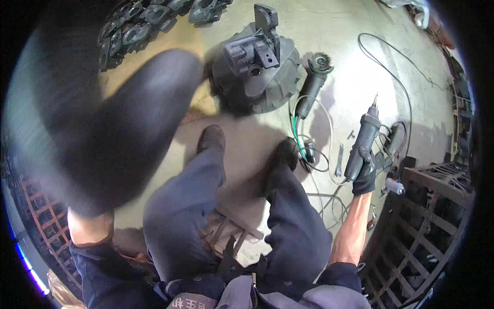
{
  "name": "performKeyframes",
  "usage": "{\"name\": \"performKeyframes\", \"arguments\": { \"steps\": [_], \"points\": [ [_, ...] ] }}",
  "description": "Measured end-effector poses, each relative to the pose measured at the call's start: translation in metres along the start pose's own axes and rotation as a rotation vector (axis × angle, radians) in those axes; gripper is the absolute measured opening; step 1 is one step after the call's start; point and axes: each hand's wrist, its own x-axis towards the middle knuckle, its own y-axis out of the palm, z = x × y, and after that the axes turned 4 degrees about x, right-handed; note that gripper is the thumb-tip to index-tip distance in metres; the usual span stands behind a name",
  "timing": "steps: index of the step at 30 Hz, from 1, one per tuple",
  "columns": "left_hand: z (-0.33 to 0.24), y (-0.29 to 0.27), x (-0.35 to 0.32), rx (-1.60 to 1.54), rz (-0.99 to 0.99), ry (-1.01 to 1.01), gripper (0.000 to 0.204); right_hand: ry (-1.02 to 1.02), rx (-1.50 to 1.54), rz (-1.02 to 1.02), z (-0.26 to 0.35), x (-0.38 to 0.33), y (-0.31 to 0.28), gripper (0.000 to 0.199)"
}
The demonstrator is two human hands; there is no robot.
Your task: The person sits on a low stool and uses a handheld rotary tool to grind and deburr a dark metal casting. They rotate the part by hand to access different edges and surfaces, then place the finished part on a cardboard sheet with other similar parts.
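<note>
My right hand, in a black glove, is wrapped round the rear of a dark die grinder. Its thin pointed bit is directed away from me. Close to the camera, my left hand looms large, dark and smeared by motion, and its fingers cannot be made out. Beyond it, a black metal casting with an upright lug rests on a ribbed black rubber tyre. To the tyre's right lies an angle grinder with a round brush-like head.
Several dark castings lie at the far left. A spanner and looping cables are on the floor near the die grinder. Metal mesh crates stand at the right, with a rusty grid at the left. My shoes flank the middle.
</note>
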Motion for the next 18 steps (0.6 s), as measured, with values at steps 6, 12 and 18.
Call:
{"name": "performKeyframes", "arguments": {
  "steps": [6,12,18],
  "points": [
    [-0.085,0.115,-0.014,-0.43,0.484,-0.167,0.062,-0.176,-0.172,0.285,0.126,-0.094,0.057,0.063],
    [-0.172,0.158,-0.013,-1.325,0.419,-0.526,0.049,-0.275,-0.399,0.461,0.167,-0.108,0.085,0.072],
    [-0.168,0.225,-0.078,-1.727,0.053,-0.624,0.03,0.052,-0.308,0.568,0.159,-0.131,0.14,0.062]
  ]
}}
